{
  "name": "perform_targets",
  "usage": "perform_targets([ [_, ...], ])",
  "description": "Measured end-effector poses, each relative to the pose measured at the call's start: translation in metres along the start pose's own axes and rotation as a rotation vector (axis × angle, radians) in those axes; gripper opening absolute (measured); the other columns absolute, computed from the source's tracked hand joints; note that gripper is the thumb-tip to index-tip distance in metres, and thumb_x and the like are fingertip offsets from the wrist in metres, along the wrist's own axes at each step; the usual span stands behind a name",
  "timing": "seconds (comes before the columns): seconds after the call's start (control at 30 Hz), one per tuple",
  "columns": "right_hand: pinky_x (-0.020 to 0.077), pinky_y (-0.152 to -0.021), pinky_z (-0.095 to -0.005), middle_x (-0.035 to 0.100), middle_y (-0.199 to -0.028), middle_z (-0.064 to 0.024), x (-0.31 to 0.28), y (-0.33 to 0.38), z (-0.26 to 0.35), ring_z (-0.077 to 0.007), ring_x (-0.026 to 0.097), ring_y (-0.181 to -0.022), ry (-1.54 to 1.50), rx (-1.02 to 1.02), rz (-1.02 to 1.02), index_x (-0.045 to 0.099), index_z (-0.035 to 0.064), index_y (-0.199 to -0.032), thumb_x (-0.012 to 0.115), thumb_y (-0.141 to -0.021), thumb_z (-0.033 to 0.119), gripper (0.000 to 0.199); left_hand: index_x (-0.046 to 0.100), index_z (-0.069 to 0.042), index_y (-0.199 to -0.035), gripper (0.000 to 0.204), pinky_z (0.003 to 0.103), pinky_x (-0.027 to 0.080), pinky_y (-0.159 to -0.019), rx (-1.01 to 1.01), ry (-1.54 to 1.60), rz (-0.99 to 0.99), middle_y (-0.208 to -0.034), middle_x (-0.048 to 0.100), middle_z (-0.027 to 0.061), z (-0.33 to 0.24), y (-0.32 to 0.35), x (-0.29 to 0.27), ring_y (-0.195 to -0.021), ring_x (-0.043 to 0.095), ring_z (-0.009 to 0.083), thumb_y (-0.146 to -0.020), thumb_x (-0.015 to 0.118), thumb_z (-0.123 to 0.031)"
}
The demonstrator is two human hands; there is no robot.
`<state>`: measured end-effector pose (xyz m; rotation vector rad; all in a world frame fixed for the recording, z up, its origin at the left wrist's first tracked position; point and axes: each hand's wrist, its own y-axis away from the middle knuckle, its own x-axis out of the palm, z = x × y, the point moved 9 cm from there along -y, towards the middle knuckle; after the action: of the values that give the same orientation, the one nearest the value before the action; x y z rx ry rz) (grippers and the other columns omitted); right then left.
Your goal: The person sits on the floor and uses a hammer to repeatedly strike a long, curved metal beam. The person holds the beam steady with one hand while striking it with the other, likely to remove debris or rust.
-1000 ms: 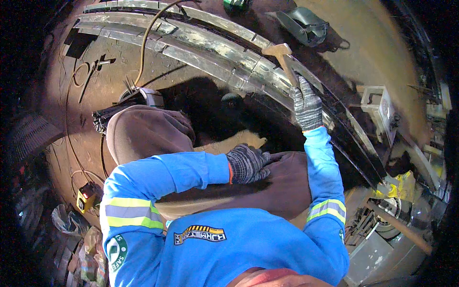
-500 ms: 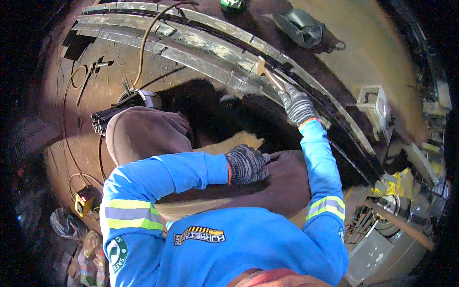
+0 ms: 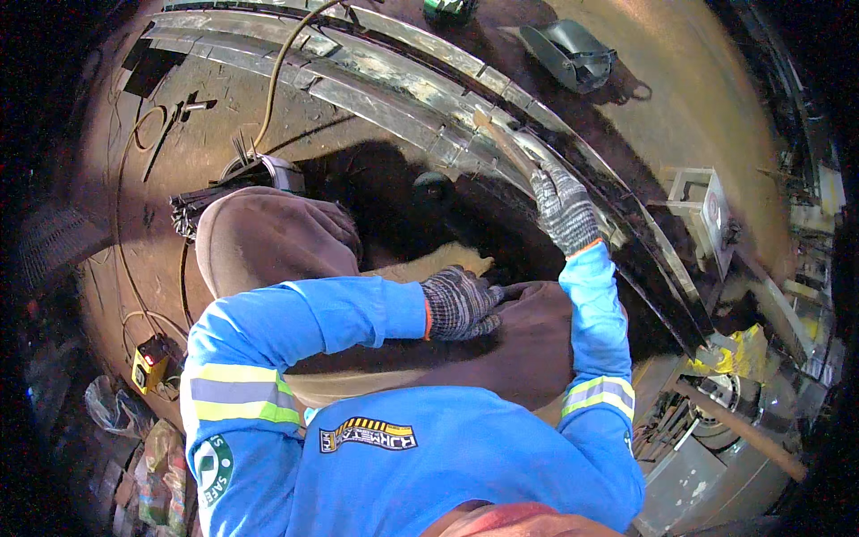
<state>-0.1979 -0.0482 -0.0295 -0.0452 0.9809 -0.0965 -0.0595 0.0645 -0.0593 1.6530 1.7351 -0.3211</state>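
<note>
Right hand (image 3: 564,210) in grey-black striped knit glove wraps its fingers round the handle of a brownish, long-handled hammer (image 3: 512,150) | hammer lies ahead-left of this nearer hand, long axis slanting forward-left, head over curved grey metal bars (image 3: 394,76), contact unclear | left hand (image 3: 461,304), same glove, half-curled, rests on brown cloth trousers (image 3: 541,336); cannot tell whether it holds something

- Brown floor (image 3: 707,98)
- Curved metal beams (image 3: 394,79), side by side across it
- Dark mask (image 3: 570,55), beyond the beams
- Pale bucket (image 3: 286,175), upper left
- Yellow box (image 3: 147,372), far left
</note>
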Motion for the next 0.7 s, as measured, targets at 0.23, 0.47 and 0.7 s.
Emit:
perform_targets([
  [0.23, 0.0491, -0.08, -0.0415, 0.062, -0.101, -0.0239, -0.015, 0.0, 0.01, -0.0388, 0.062, -0.091, -0.042, -0.071, -0.155, 0.053, -0.0011, -0.117, 0.065, -0.084, 0.015, 0.039, 0.051, -0.009, -0.123, 0.045, 0.046, 0.049, -0.066, -0.031, -0.101, 0.01, -0.081, 0.064, 0.0181, 0.003, 0.002, 0.004, -0.07, 0.063, 0.0348, -0.087, 0.05, -0.037],
  [0.47, 0.0463, -0.087, -0.0458, 0.059, -0.113, -0.0234, 0.03, -0.006, -0.046, -0.0403, 0.057, -0.102, 0.409, 0.239, 0.209, 0.05, 0.0083, -0.128, 0.058, -0.088, 0.03, 0.046, 0.057, -0.005, -0.11, 0.041, 0.046, 0.049, -0.07, -0.064, -0.102, 0.048, -0.087, 0.064, 0.0178, 0.005, -0.002, 0.003, -0.075, 0.063, 0.0343, -0.087, 0.051, -0.039],
  [0.7, 0.0475, -0.081, -0.051, 0.062, -0.103, -0.0241, 0.03, -0.009, -0.028, -0.0402, 0.061, -0.091, 0.297, -0.033, 0.038, 0.046, 0.0144, -0.133, 0.05, -0.092, 0.031, 0.044, 0.057, -0.004, -0.11, 0.044, 0.048, 0.048, -0.07, -0.026, -0.101, -0.006, -0.084, 0.063, 0.0181, 0.008, -0.007, 0.015, -0.075, 0.063, 0.0343, -0.087, 0.05, -0.041],
])
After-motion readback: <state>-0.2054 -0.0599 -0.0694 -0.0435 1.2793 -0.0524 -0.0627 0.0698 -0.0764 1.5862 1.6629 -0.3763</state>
